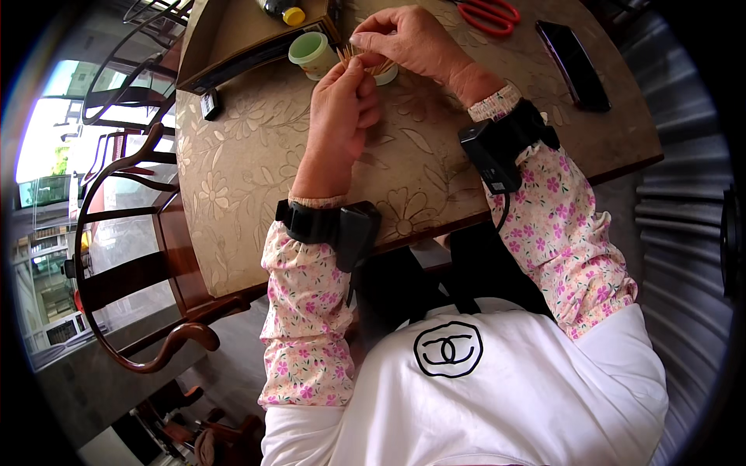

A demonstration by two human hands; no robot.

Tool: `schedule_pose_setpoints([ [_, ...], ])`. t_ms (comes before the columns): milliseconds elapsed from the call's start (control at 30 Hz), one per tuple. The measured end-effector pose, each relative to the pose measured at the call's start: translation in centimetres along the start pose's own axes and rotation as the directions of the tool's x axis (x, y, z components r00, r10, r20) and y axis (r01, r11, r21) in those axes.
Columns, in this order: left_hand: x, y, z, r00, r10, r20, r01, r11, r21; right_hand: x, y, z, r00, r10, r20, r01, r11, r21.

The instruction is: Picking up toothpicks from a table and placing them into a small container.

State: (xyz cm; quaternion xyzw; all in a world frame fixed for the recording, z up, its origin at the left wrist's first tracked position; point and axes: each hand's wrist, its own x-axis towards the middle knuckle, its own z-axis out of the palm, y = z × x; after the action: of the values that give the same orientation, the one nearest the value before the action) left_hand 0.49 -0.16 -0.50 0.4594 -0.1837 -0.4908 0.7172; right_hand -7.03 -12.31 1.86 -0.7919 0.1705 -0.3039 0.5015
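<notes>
My left hand [348, 96] pinches several thin wooden toothpicks [346, 53] between thumb and fingers, their tips pointing up. Just above and to the right, my right hand [408, 42] has its thumb and forefinger together near the tips; whether a toothpick is between them I cannot tell. Behind my left hand's fingers, more toothpicks [382, 67] stand in a low white container [387, 76], partly hidden by both hands. A pale green plastic cup [309, 48] stands on the table, close to the left of the toothpicks.
On the flower-patterned table [245, 151] lie red-handled scissors [488, 16], a dark phone [574, 67] and a small black-and-white object [210, 105]. A cardboard box [250, 46] holds a bottle with a yellow cap [293, 16]. A wooden chair [125, 279] stands at the left.
</notes>
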Motion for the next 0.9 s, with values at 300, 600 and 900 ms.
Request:
schedule_pose_setpoints([
  [300,-0.1,0.1,0.0,1.0,-0.006,0.015,0.005,1.0,0.025,0.4,1.1,0.0,0.997,-0.001,-0.08,0.002,1.0,0.015],
  [600,0.1,0.1,-0.3,0.988,0.065,-0.143,-0.068,0.997,-0.019,1.4,2.4,-1.3,0.957,-0.074,-0.279,0.033,0.988,-0.15],
  [900,0.0,0.3,0.1,0.995,0.011,-0.099,-0.013,1.0,-0.011,0.6,2.1,-0.2,0.963,-0.205,-0.173,0.102,0.877,-0.47],
])
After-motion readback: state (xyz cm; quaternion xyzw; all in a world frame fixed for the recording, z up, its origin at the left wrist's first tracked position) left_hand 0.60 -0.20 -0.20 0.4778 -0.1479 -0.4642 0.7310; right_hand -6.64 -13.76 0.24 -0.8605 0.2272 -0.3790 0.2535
